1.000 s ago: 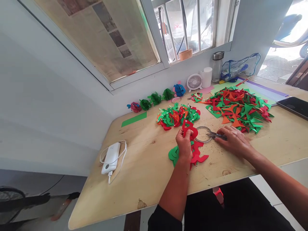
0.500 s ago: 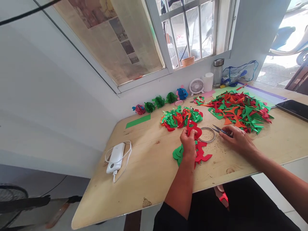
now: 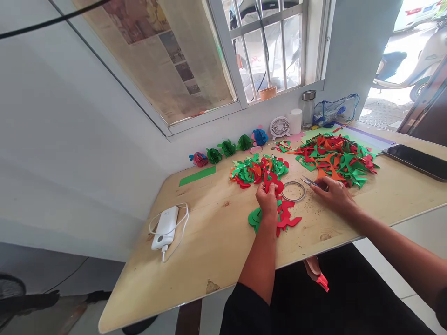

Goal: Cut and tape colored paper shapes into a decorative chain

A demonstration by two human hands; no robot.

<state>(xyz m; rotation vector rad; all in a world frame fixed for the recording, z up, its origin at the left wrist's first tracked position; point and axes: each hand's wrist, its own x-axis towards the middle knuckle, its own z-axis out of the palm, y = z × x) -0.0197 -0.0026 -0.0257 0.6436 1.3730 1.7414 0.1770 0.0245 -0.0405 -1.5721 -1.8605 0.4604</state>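
My left hand (image 3: 267, 197) pinches a red paper cutout (image 3: 274, 184) with a rounded, curling outline, holding it upright above the table. Below that wrist lie more cutouts: a green paper cutout (image 3: 254, 218) and red paper cutouts (image 3: 288, 217), partly hidden by the forearm. In my right hand (image 3: 333, 191) is a pair of small pointed scissors (image 3: 310, 182), tips toward the left; the fingers cover most of the handle. Between the hands, a thin tape roll (image 3: 294, 191) lies flat. Just behind the held piece is a heap of green, red and orange cutouts (image 3: 249, 170).
A large pile of paper scraps (image 3: 344, 158) lies beyond my right hand, with a phone (image 3: 417, 160) farther right. A white power bank (image 3: 165, 227) and cable lie left. Along the wall stand paper ornaments (image 3: 228, 147), a small fan (image 3: 280, 127) and a glass bottle (image 3: 308, 109).
The camera view has turned slightly right, so the table things appear farther left. My left hand still holds the red cutout and my right hand the scissors, near the tape roll.
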